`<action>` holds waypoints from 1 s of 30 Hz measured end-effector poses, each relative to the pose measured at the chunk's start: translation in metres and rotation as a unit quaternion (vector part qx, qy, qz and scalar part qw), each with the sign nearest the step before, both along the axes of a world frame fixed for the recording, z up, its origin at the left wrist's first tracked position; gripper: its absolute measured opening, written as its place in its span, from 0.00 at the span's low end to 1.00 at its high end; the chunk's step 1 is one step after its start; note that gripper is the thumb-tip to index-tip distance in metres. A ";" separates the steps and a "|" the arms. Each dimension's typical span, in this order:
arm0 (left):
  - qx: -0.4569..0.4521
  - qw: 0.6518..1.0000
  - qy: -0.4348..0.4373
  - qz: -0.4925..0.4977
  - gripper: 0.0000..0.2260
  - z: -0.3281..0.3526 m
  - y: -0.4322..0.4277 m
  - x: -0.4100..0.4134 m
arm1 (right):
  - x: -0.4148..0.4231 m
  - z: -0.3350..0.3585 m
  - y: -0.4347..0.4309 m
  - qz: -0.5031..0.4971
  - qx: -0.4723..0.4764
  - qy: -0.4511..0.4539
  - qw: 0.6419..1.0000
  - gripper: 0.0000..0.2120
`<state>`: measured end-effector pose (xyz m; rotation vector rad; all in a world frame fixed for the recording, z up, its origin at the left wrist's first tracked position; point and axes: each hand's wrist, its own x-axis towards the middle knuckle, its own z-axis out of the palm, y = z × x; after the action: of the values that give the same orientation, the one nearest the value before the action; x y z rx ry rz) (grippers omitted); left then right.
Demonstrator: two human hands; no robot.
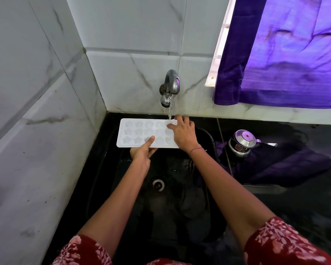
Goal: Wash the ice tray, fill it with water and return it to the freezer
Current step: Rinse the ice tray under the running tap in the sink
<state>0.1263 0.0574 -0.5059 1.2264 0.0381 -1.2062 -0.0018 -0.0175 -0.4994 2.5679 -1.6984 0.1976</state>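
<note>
We hold the white plastic ice tray with star-shaped moulds [139,133] over the black sink [208,142]. Water [170,111] from the chrome wall tap [169,88] lands on its right end. Our left hand [141,152] has its grip clamped on the near edge, thumb on top. Our right hand [182,133] lies over the right end, fingers spread, grip apart. A small steel pot [242,143] stands on the counter nearby.
</note>
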 end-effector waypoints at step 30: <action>0.011 1.000 -0.003 0.008 0.23 -0.012 -0.032 0.012 | -0.009 -0.014 -0.004 0.019 0.062 -0.042 0.997 0.23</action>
<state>0.1382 0.0257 -0.5178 1.2470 0.0579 -1.1916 -0.0110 -0.0212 -0.5132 2.7187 -1.7444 0.2122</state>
